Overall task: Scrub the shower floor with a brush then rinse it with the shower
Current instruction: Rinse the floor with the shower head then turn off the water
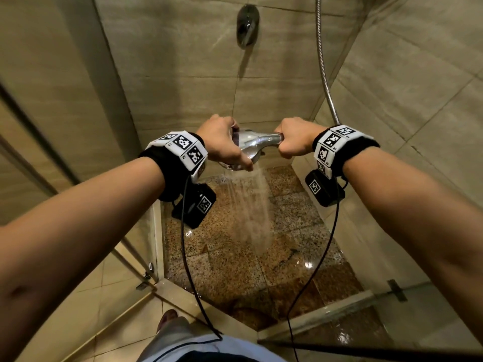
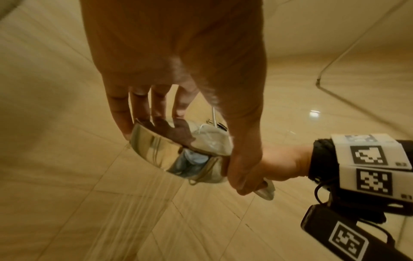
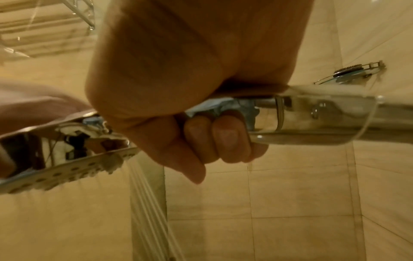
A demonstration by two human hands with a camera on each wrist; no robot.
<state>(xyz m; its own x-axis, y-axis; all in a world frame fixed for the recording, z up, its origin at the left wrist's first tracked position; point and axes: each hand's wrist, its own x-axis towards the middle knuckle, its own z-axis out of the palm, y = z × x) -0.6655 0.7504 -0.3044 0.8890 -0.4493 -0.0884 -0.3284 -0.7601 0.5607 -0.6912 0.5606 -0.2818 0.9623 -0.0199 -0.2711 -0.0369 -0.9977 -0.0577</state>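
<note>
Between beige tiled walls (image 1: 183,74), above wet speckled brown stone floor (image 1: 235,262), spraying chrome shower head (image 1: 251,147): left hand (image 1: 222,142) cups head, right hand (image 1: 292,142) fists handle.

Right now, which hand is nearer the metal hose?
Right. The right hand grips the shower head handle just below the metal hose; the left hand cups the spray end, farther away.

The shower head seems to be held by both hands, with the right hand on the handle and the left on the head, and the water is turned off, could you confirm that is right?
Not quite: the water is running. The head view shows spray falling from the shower head onto the wet shower floor. The rest holds: the right hand grips the handle and the left hand holds the head.
</note>
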